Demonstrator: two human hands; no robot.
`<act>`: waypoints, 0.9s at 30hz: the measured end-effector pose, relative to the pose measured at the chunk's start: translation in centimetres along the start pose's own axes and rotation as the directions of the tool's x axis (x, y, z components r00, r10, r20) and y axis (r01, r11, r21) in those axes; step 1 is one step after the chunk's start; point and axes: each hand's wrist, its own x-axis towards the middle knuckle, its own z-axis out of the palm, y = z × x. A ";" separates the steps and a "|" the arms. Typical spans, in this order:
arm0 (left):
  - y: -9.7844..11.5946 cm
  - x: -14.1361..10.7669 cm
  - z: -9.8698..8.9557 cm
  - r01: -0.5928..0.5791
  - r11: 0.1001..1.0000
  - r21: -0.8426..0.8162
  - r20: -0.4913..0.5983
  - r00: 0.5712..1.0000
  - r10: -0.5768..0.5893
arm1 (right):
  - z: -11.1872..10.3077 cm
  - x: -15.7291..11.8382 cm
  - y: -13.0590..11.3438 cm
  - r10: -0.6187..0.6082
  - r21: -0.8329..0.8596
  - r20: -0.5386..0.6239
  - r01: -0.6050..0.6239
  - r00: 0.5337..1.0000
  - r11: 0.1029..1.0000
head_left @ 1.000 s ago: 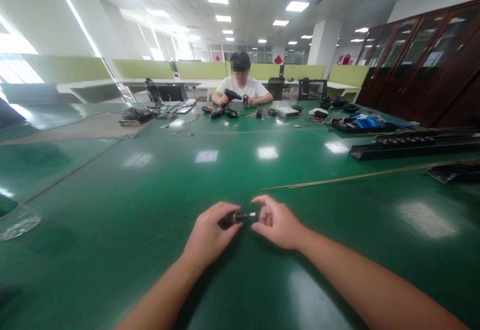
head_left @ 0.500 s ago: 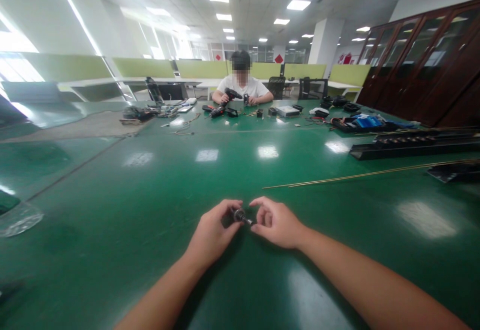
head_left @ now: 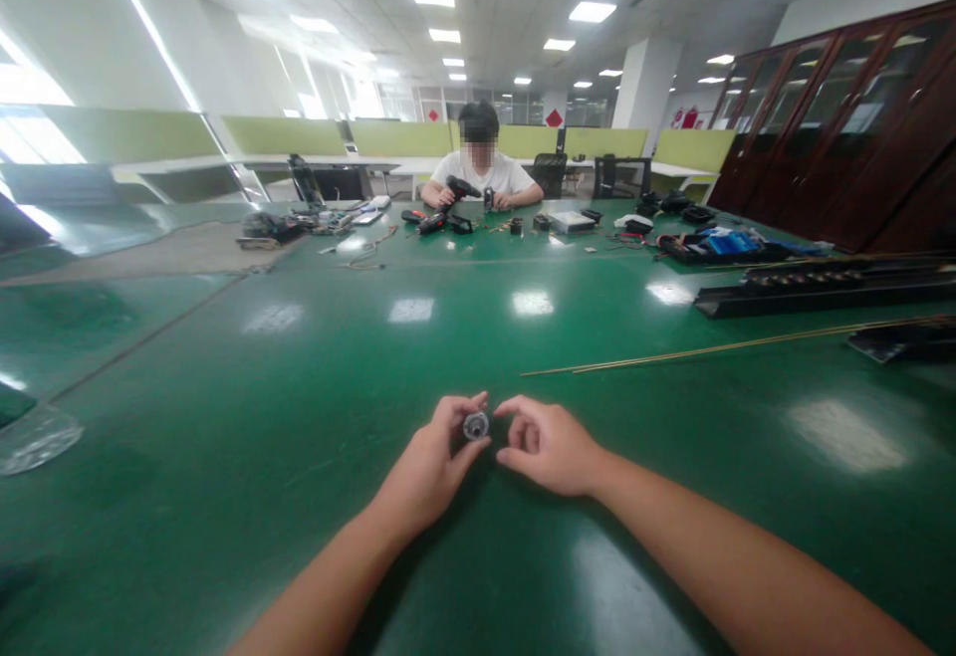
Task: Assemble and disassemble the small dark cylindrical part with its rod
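Between the thumb and fingers of my left hand [head_left: 429, 457] is a small round metal part [head_left: 476, 425], its ringed end facing me. My right hand [head_left: 551, 444] is just to the right of it, thumb and index finger apart and the other fingers curled. Nothing shows between those fingertips, and they do not touch the part. Both hands are over the near middle of the green table [head_left: 336, 387].
Two thin brass rods [head_left: 672, 352] lie to the right, with a long black rail [head_left: 822, 293] behind them. Across the table a person [head_left: 482, 173] holds a power drill [head_left: 459, 188] among scattered tools. A clear object [head_left: 41, 442] rests at far left.
The metal part in my left hand has turned: its narrow stem pointed right toward my right hand, and now its round end faces me. My right hand has hardly moved.
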 end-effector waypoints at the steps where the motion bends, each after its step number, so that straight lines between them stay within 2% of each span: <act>1: 0.0 0.0 -0.1 -0.008 1.000 0.009 0.000 1.000 0.008 | 0.0 0.0 0.0 -0.002 -0.002 -0.002 0.002 1.000 1.000; 9: 0.3 -0.1 -0.6 -0.054 0.980 0.192 -0.009 0.998 0.057 | 0.0 -0.1 0.0 -0.026 0.001 -0.034 0.026 0.999 1.000; 17: 0.9 -0.2 -0.6 -0.168 0.964 0.204 0.035 0.986 0.164 | -0.3 -0.3 -0.4 -0.035 -0.022 -0.055 0.034 0.998 0.999; 23: 0.3 -0.3 -0.3 -0.105 0.966 0.238 -0.047 0.992 0.119 | -0.2 -0.3 -0.3 -0.078 -0.053 -0.065 0.074 0.995 0.996; 27: 0.6 -0.2 -0.4 -0.103 0.967 0.234 -0.034 0.993 0.115 | -0.2 -0.2 -0.4 -0.106 -0.073 -0.072 0.101 0.992 0.992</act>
